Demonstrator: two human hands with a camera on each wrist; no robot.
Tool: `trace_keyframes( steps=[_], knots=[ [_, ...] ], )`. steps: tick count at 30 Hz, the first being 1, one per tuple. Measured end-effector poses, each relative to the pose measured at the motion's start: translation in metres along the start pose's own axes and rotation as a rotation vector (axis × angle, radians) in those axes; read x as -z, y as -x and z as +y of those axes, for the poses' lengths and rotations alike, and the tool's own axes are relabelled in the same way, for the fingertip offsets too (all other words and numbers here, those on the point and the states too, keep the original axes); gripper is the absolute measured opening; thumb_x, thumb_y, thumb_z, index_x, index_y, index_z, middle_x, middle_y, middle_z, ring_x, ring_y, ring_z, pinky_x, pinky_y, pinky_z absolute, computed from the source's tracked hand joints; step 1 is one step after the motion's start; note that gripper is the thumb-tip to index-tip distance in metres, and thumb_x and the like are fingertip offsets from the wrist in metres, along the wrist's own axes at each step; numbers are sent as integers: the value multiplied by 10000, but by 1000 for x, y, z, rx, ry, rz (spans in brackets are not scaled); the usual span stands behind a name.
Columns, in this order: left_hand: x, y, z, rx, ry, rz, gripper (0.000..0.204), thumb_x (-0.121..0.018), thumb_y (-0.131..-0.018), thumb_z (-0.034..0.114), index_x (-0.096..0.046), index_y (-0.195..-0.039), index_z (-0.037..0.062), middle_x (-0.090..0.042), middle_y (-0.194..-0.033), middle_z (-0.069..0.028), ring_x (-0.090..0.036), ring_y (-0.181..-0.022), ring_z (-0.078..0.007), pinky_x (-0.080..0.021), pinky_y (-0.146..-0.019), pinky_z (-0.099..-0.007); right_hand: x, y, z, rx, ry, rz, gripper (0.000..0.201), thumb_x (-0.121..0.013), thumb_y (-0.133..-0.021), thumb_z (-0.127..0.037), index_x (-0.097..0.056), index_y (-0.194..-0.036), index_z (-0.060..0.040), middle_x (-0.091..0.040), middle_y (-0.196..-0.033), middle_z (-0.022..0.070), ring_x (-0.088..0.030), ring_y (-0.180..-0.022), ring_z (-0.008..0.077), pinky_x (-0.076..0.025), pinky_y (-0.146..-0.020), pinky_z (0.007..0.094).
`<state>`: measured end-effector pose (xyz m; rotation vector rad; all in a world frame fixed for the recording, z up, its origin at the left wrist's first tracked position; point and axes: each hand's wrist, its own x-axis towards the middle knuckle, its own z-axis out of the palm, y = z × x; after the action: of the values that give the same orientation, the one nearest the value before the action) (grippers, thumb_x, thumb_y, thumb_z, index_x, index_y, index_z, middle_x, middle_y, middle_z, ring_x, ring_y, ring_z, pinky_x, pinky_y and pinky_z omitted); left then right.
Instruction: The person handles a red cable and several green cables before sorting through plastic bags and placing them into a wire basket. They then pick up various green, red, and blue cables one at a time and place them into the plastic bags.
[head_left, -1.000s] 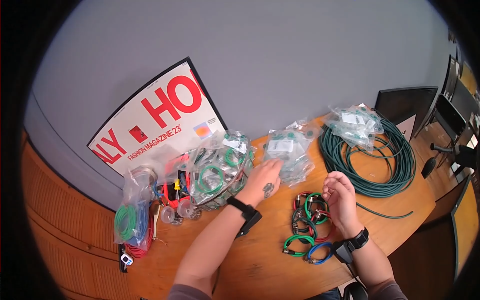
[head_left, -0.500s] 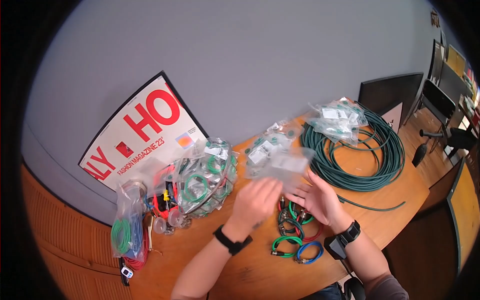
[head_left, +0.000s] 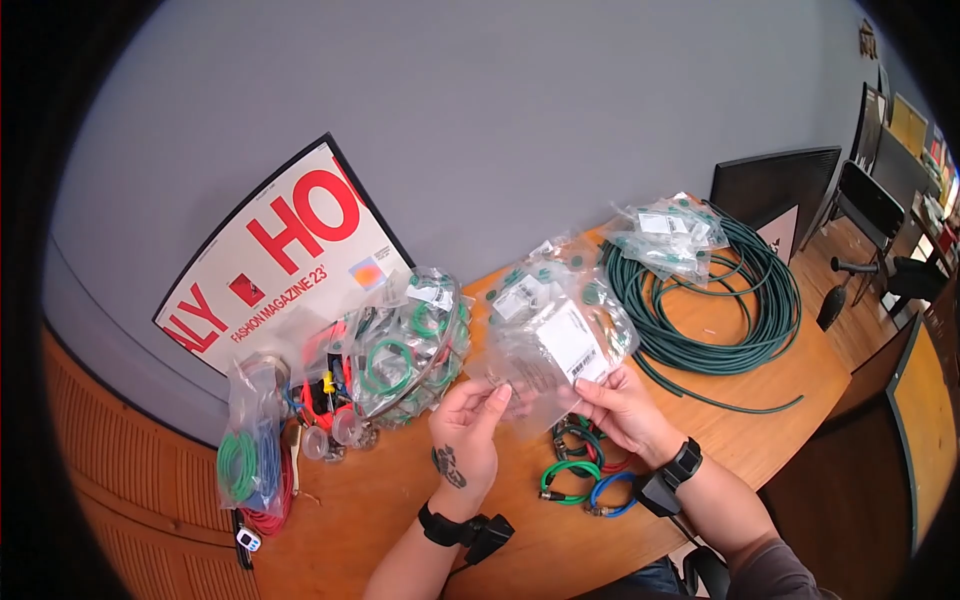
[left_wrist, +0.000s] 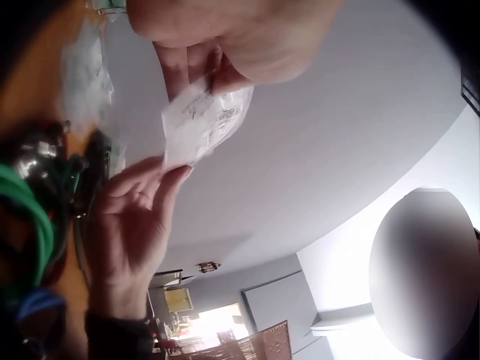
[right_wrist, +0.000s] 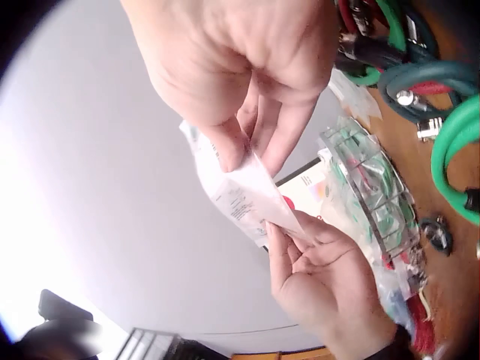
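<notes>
Both hands hold a clear plastic bag with a white barcode label, up over the table. My left hand pinches its near left corner between thumb and fingers. My right hand pinches the lower edge by the label, thumb on top. In the right wrist view the bag spans the short gap between the two hands. Below my right hand lie short coiled cables with metal connectors, among them a green cable and a blue cable; the bag and hand partly hide others.
More clear bags lie behind the held one. At right is a large dark green cable coil with bags on top. A wire basket of bagged green cables, small plastic cups and a poster stand left.
My left hand has picked up the bag from the pile and drawn it nearer. The right hand has come in from beside the cables and now pinches the bag too.
</notes>
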<state>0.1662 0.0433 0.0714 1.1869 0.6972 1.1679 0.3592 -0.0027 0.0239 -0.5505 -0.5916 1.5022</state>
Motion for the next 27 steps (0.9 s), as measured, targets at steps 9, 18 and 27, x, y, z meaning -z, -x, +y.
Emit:
trace_keyframes(
  steps=[9,18,27],
  knots=[
    [25,7,-34,-22,-447,-177,186,-598,-905,20,-611,-1088,-9,-689,-1023,-90,-661,-948,-178,-528,-805,-300,31,-12,-30,366,133,236,262,-636,-930,-34,-591,-1187,-14,-668,-1100,58,-635,-977,128,-517,-859,280],
    [-11,4,-51,-96,-944,-287,172,-726,-830,134,-694,-933,1,-646,-833,-92,-646,-739,-204,-500,-654,-318,23,-16,-23,307,227,224,333,-676,-903,-37,-572,-1217,4,-658,-1155,73,-627,-1014,131,-501,-913,293],
    [-35,-16,-77,6,-731,-244,179,-770,-802,119,-680,-833,-32,-658,-740,-85,-610,-624,-125,-484,-576,-278,54,-21,-31,410,-45,166,349,-619,-946,-73,-532,-1282,-34,-628,-1233,52,-595,-1113,143,-468,-959,309]
  ],
)
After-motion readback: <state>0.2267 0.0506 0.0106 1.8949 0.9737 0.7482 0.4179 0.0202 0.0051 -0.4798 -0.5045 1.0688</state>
